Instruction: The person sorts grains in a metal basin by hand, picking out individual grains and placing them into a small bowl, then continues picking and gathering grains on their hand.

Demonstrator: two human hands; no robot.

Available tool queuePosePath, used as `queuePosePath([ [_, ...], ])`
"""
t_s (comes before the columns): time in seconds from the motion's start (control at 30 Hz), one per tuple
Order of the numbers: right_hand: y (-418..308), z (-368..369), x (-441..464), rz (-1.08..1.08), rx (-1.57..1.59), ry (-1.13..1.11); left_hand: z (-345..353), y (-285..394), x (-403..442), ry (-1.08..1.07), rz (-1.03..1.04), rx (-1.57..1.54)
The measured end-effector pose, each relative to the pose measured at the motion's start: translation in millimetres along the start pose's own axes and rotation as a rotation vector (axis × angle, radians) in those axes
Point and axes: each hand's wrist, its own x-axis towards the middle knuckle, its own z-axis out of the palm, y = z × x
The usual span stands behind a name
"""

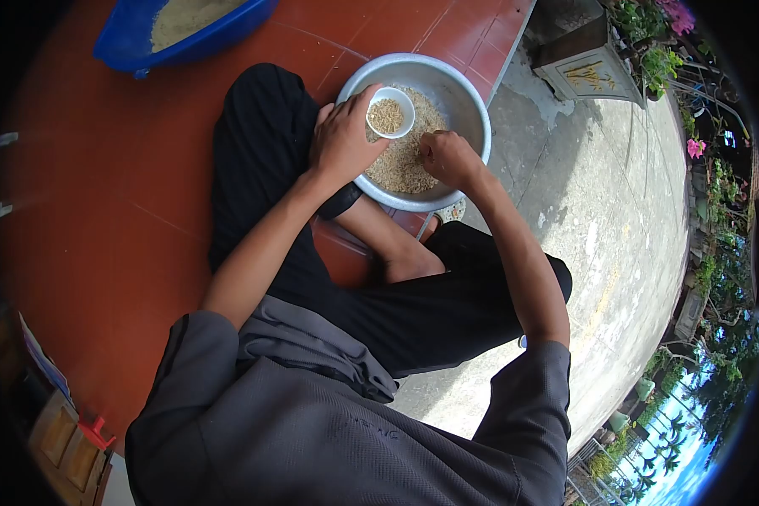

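Note:
My left hand (343, 139) grips a small white cup (411, 114) by its side, fingers wrapped round it. Pale husk-like grain (386, 116) lies inside the cup. Under the cup is a round metal basin (474, 103) with more of the same grain (404, 169) spread over its bottom. My right hand (451, 158) is over the right part of the basin, close to the grain. Its fingers are curled together, and what they hold, if anything, is hidden.
A blue tub (227, 34) with pale powdery material stands on the red tiled floor (143, 169) at upper left. My crossed legs in black trousers (261, 160) are close to the basin. To the right, the tiles end at concrete ground (565, 202) with a planter (594, 63).

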Motion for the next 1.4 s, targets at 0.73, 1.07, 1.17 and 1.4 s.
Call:
queuePosePath([
  [0.73, -34, -47, -16, -0.185, 0.233, -0.012, 0, 1, 0, 0.0, 0.005, 0.023],
  [1.07, -42, 8, -11, -0.136, 0.339, -0.088, 0, 0, 0, -0.005, -0.006, 0.007],
  [1.17, -42, 13, -10, -0.11, 0.371, -0.088, -1, 1, 1, -0.014, -0.019, 0.004],
  [1.4, -46, 20, -10, -0.09, 0.354, -0.076, 0, 0, 0, -0.005, -0.011, 0.008],
])
